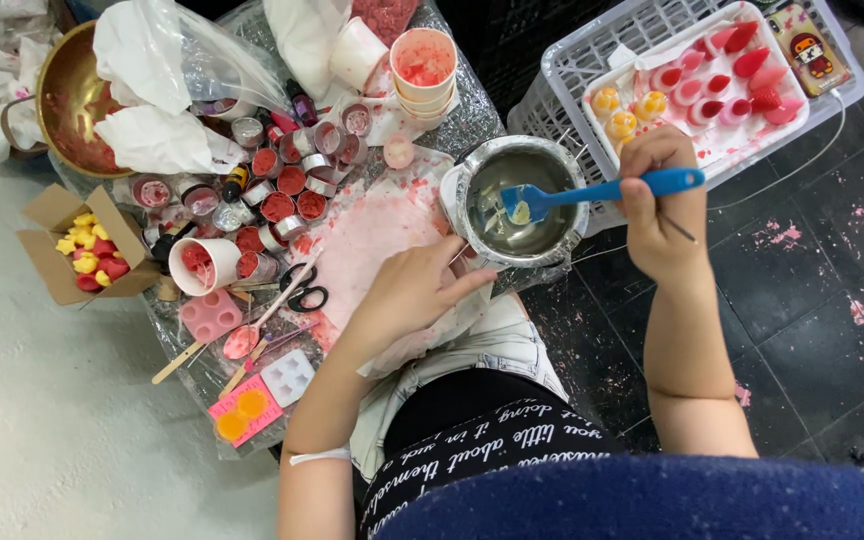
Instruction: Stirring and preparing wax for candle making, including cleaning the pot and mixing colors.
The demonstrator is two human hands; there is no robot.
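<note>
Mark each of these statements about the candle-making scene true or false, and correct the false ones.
1. The right hand holds a blue spatula. True.
2. The spatula's head rests in a metal pot. True.
3. The left hand grips the scissors. False: it rests beside the pot; the scissors lie untouched on the table.
4. The white basket stands empty. False: it holds a tray of red and yellow shapes.
5. A small cardboard box holds yellow and red pieces. True.
</note>
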